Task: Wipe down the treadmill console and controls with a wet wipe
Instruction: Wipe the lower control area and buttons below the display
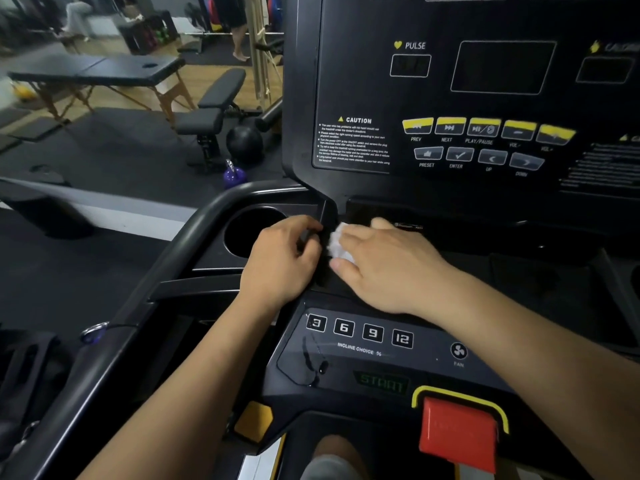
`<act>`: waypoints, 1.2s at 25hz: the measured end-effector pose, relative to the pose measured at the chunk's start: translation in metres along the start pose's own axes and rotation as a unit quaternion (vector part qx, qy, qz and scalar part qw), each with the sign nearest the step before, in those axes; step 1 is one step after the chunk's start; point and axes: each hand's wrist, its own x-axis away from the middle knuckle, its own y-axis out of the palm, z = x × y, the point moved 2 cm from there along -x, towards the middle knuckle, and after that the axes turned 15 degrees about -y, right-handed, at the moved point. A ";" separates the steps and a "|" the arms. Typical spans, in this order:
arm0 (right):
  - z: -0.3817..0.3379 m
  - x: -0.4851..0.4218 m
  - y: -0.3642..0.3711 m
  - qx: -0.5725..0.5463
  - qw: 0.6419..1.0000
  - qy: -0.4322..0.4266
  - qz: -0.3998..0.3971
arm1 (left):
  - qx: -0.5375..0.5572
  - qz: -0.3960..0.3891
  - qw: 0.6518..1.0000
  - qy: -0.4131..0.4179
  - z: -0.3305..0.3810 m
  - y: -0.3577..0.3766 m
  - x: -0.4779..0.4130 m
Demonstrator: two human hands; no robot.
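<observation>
The black treadmill console (353, 81) rises in front of me, with yellow media buttons (485, 128) across its middle. A white crumpled wet wipe (337, 242) lies under the fingers of my right hand (384, 265), pressed on the black tray ledge below the console. My left hand (282, 261) rests just left of it, fingers curled over the ridge beside the round cup holder (249, 233). Nearer me sits the lower control panel (360, 355) with incline buttons, a fan button and wet streaks at its left end.
A red safety stop key (457, 431) in a yellow frame sits at the bottom. The left handrail (166, 261) curves past the cup holder. Beyond it are a weight bench (214, 109), a massage table (97, 71), a black ball (244, 142) and a purple kettlebell (233, 174).
</observation>
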 end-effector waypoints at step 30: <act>-0.008 -0.002 0.002 -0.023 0.999 -0.037 0.008 | 0.010 0.000 1.000 0.000 0.005 -0.002 0.005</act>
